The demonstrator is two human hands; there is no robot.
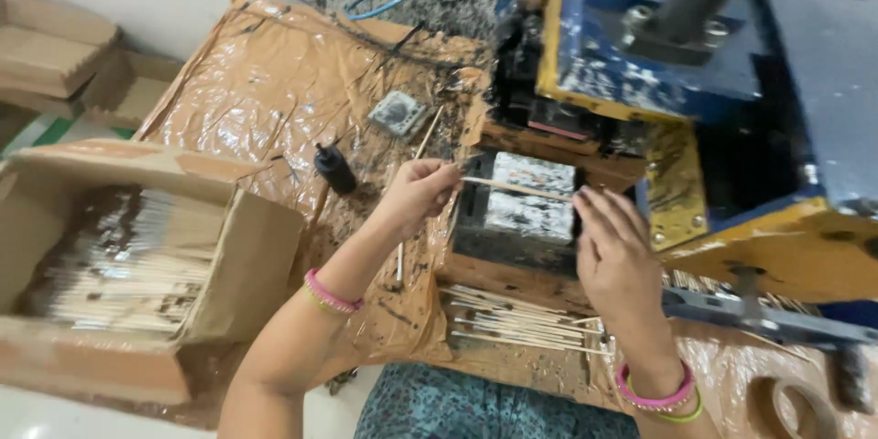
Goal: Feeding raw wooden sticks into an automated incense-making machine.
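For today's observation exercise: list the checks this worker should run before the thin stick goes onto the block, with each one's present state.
1. Left hand pinches the thin stick: ok.
2. Right hand open at the stick's far end: ok.
3. Stick lies level over the silver block: ok.
4. Block face free of other sticks: ok.
5. Loose sticks lie below, apart from the block: ok.
6. Blue machine at rest: cannot tell.

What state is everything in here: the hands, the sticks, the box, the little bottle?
Left hand: pinching a thin stick, held level.
Right hand: open, fingers at the stick's far end.
Cardboard box: open, filled with sticks.
Loose sticks: lying flat.
Black bottle: upright, capped.
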